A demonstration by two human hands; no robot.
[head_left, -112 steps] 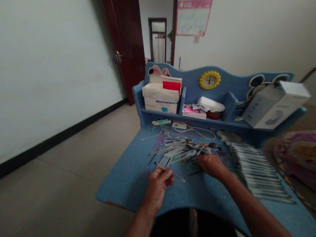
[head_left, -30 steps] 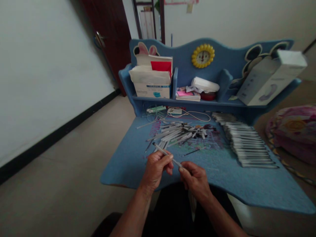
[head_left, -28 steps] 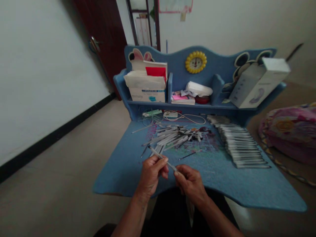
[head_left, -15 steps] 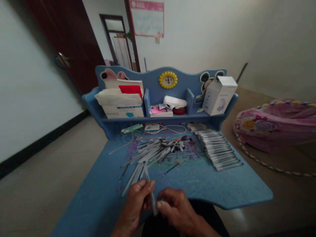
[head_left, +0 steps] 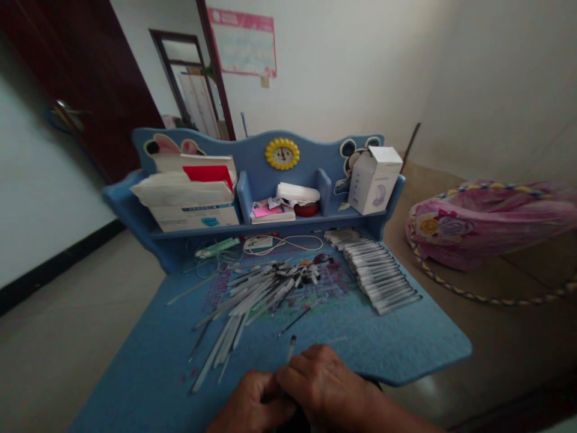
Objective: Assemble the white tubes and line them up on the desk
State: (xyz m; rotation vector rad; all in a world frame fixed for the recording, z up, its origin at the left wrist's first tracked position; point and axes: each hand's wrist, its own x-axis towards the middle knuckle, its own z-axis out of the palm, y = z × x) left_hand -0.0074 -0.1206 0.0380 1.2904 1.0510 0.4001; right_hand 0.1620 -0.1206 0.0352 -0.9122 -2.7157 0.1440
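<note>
At the bottom edge of the view my left hand (head_left: 255, 409) and my right hand (head_left: 322, 385) are pressed together over the near rim of the blue desk (head_left: 406, 343). Both are closed round one thin pen (head_left: 291, 347), whose dark tip pokes up just above my right fingers. Beyond them a loose heap of pen parts (head_left: 256, 288) is spread over the middle of the desk. A neat row of finished pens (head_left: 374, 270) lies along the right side.
The desk's back shelf holds a stack of boxes and papers (head_left: 189, 192), a yellow flower clock (head_left: 282, 153) and a tilted white box (head_left: 374, 180). A white cable (head_left: 288, 243) lies under the shelf. A pink bundle (head_left: 487, 219) sits on the floor at right.
My right hand left the heap and joined my left hand on the pen. Both hands came back to the near edge, and the view swung to the right.
</note>
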